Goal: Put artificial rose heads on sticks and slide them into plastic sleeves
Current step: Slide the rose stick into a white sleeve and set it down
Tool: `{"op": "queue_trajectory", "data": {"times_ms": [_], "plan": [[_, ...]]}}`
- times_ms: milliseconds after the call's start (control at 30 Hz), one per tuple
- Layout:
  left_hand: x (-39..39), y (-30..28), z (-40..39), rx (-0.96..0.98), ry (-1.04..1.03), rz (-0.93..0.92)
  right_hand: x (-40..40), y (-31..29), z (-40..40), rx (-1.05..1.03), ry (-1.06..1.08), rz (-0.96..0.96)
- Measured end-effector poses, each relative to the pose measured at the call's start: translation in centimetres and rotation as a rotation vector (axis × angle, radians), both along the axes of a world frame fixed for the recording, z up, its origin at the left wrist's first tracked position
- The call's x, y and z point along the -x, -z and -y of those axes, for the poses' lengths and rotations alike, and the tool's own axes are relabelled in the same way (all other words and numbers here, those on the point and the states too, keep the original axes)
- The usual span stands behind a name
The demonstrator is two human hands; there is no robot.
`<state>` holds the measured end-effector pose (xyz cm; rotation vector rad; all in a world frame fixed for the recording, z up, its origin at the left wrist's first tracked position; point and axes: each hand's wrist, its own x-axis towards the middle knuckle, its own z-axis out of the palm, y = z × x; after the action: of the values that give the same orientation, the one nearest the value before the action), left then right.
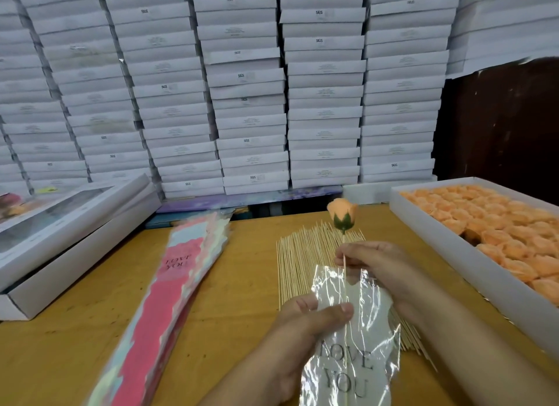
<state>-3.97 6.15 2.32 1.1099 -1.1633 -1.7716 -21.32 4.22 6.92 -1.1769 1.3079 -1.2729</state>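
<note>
**Rose on a stick, lower end inside a clear sleeve**

A wall of stacked white boxes fills the background behind a yellow wooden table. On the right side of the table lies a long white tray packed with orange rose heads. At the left edge sit two flat white boxes with window lids, one on top of the other. Between them and the middle lies a slanted stack of pink and pale sleeves printed "LOVE YOU". A loose layer of bare wooden sticks is spread in the centre, under the hands.

The left hand grips a clear plastic sleeve near its upper part, thumb lying across the front and fingers behind; the sleeve carries grey "LOVE YOU" lettering and runs off the bottom edge. The right hand pinches a thin stick between thumb and fingers just above the sleeve's mouth. The stick stands nearly upright, its lower part showing inside the sleeve. On its top sits an orange rose head with green sepals, well clear of the sleeve.
</note>
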Motion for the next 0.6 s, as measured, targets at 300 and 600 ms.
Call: {"op": "queue_trajectory", "data": {"times_ms": [300, 600], "plan": [[-0.11, 0.09, 0.33, -0.011, -0.034, -0.016, -0.09, 0.23, 0.23, -0.055, -0.038, -0.008], [-0.55, -0.17, 0.50, 0.035, 0.039, -0.050, 0.26, -0.20, -0.27, -0.173, -0.153, -0.009]]}}
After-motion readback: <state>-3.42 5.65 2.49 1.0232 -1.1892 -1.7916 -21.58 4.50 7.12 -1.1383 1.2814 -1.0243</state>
